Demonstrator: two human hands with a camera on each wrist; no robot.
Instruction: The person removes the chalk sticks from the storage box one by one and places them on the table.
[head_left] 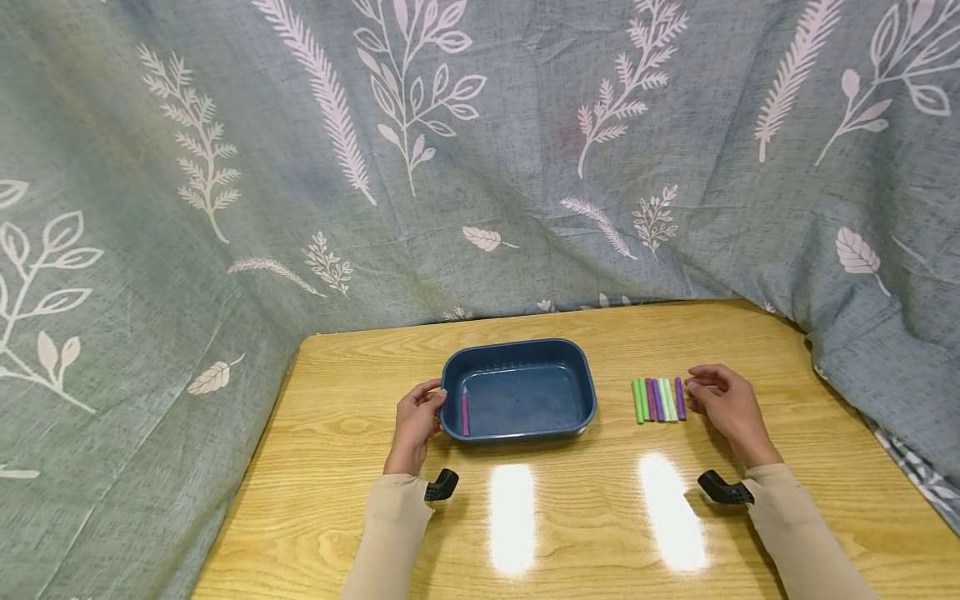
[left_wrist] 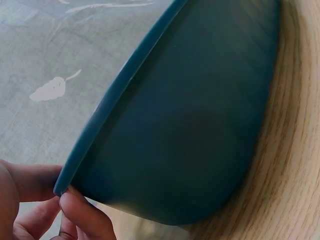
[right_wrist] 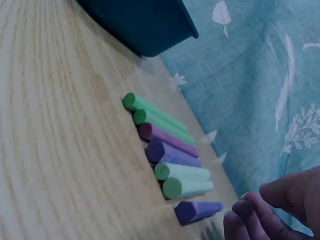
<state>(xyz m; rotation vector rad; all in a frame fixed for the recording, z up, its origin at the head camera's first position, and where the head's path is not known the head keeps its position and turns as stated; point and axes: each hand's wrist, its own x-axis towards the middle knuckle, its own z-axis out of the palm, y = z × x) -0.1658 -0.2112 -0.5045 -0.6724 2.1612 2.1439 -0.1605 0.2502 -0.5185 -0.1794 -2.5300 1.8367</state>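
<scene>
A dark blue plastic tray (head_left: 525, 404) stands on the table, with one magenta chalk stick (head_left: 465, 415) lying inside by its left wall. My left hand (head_left: 416, 421) pinches the tray's left rim between thumb and fingers; the rim (left_wrist: 107, 102) runs up from that grip in the left wrist view. To the tray's right, several chalk sticks lie side by side: green (right_wrist: 155, 112), magenta (right_wrist: 170, 141), purple and pale mint (right_wrist: 190, 187). A purple chalk stick (right_wrist: 200, 211) lies slightly apart at the row's right end. Just right of it hovers my right hand (head_left: 727, 408), fingers loosely bent, holding nothing.
The wooden table (head_left: 585, 517) carries two bright light reflections near its front. A grey-green leaf-patterned cloth (head_left: 480, 167) hangs behind the table and along both sides. A black wrist device (head_left: 726, 487) sits on each sleeve.
</scene>
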